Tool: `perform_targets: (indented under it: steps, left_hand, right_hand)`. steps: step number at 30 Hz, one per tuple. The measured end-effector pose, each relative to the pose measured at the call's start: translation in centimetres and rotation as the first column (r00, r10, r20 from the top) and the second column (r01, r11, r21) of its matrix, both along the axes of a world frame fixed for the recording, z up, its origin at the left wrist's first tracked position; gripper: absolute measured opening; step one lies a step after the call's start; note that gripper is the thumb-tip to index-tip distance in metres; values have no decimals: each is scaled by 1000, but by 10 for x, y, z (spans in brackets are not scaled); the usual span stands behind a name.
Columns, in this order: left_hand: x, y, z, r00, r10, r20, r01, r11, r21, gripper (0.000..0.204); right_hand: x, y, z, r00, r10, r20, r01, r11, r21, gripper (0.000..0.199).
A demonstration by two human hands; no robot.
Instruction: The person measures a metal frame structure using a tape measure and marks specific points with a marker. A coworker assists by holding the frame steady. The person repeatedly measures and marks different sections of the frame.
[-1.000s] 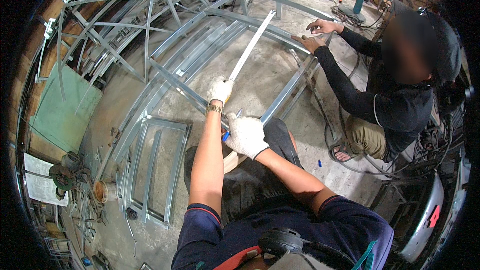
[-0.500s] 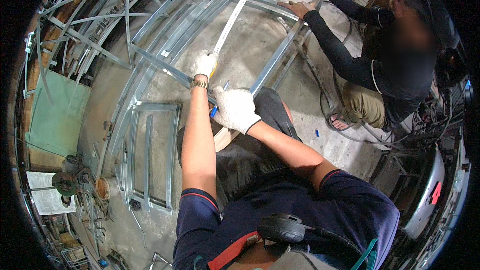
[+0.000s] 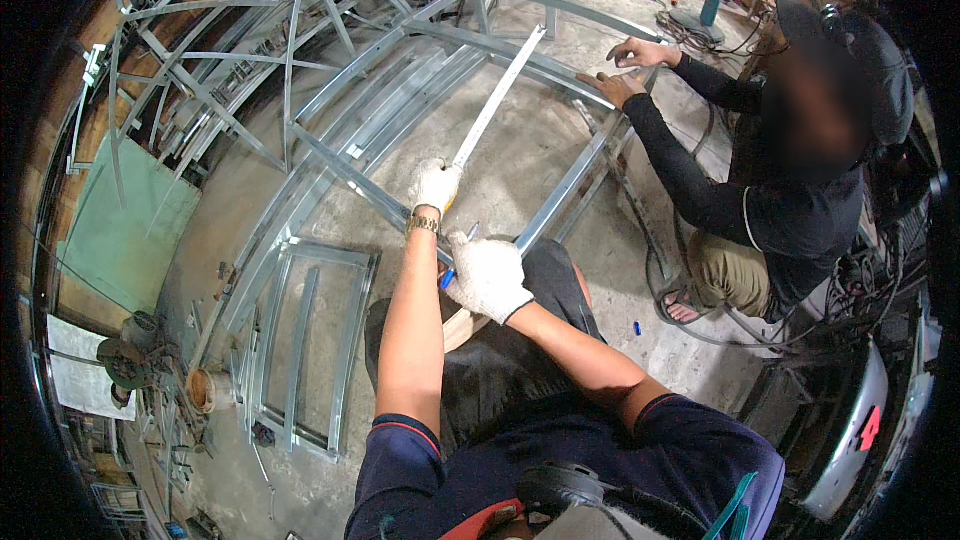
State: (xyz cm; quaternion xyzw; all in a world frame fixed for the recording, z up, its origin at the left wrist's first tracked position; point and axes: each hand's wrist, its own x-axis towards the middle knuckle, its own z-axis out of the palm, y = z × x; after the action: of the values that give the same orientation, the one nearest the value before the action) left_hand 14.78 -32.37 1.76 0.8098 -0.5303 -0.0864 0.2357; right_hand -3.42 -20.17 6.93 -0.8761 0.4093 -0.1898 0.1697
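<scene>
Here, left hand [image 3: 437,185] grip clamped on tape measure [image 3: 497,98], right hand [image 3: 487,275] hiding blue pen [image 3: 449,275].

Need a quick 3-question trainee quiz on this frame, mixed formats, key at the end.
1. True or false: the left hand wears a white glove and grips the end of the long flat metal strip.
2. Which is in the right hand? A) a hammer B) a blue pen C) nothing
3. Fill in: the co-worker's hands rest on the metal ____ near the strip's far end.

Key: 1 true; 2 B; 3 frame
</scene>
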Motion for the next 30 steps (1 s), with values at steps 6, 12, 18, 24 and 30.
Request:
perform_targets:
  steps: [6, 12, 18, 24, 30]
  left_hand:
    - [1, -2, -6, 995, 46, -90, -43, 998, 34, 37]
    - [2, -4, -12, 994, 34, -99, -34, 999, 6, 35]
    - [3, -3, -9, 993, 17, -118, -16, 1000, 8, 34]
    - [-4, 3, 6, 979, 60, -193, -51, 997, 49, 36]
    - [-5, 2, 5, 969, 77, -237, -61, 995, 76, 38]
  right_hand:
    - [0, 2, 1, 999, -23, 32, 22, 1000, 17, 38]
    - [0, 2, 3, 999, -23, 24, 23, 1000, 4, 37]
    - [0, 3, 0, 998, -44, 53, 45, 999, -17, 34]
    - [2, 2, -2, 999, -41, 23, 42, 999, -27, 35]
    - [1, 1, 1, 1000, -23, 17, 23, 1000, 1, 41]
